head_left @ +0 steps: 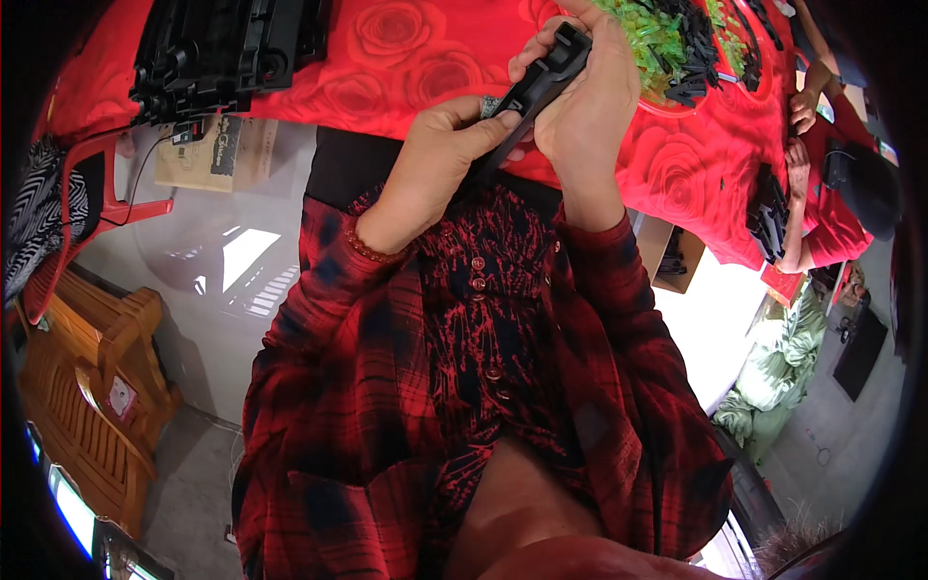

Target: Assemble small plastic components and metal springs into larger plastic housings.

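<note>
A long black plastic part (541,85) is held aslant in both hands above my lap, at the front edge of the red cloth. My left hand (437,162) grips its lower end, with the thumb pressed along the top. My right hand (592,108) wraps round the upper end, its palm along the right side and fingertips showing on the far left side. A small grey patterned band shows by my left fingers; what it is I cannot tell. To the right, close to my right hand, lie loose green pieces (650,39) and black pieces (688,72) in a red tray.
Several larger black plastic parts (227,53) are stacked on the rose-patterned red tablecloth (396,43) at far left. A red chair (121,208), cardboard box (208,159) and wooden chair (106,387) stand left. Another person's hands (798,159) are at the table's right end.
</note>
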### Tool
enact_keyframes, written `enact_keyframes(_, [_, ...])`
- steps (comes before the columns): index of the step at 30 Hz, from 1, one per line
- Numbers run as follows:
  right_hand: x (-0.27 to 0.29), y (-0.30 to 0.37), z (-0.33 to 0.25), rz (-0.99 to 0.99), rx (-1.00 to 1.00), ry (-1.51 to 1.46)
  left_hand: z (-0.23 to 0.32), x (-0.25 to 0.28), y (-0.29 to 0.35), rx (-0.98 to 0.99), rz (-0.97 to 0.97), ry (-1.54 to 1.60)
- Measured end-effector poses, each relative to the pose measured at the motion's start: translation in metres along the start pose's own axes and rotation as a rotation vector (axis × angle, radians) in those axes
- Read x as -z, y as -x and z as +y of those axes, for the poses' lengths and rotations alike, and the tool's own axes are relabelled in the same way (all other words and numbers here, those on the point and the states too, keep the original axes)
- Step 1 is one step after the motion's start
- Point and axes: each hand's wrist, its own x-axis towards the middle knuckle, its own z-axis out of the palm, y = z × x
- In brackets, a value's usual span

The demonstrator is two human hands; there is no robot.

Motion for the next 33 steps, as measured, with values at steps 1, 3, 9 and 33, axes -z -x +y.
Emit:
enact_keyframes(1, [-0.001,0.000,-0.001,-0.007,-0.007,-0.005,-0.002,0.000,0.000,-0.001,0.001,0.001])
enact_keyframes(3, [0.000,0.001,0.000,-0.004,-0.013,-0.012,-0.005,0.000,0.001,-0.053,0.018,-0.023])
enact_keyframes(9, [0.002,0.004,0.001,-0.015,-0.016,-0.024,0.000,-0.007,0.006,-0.049,0.087,-0.047])
enact_keyframes(33, [0.028,-0.026,0.005,0.140,-0.210,-0.018,0.023,0.002,0.002,0.194,-0.207,0.148])
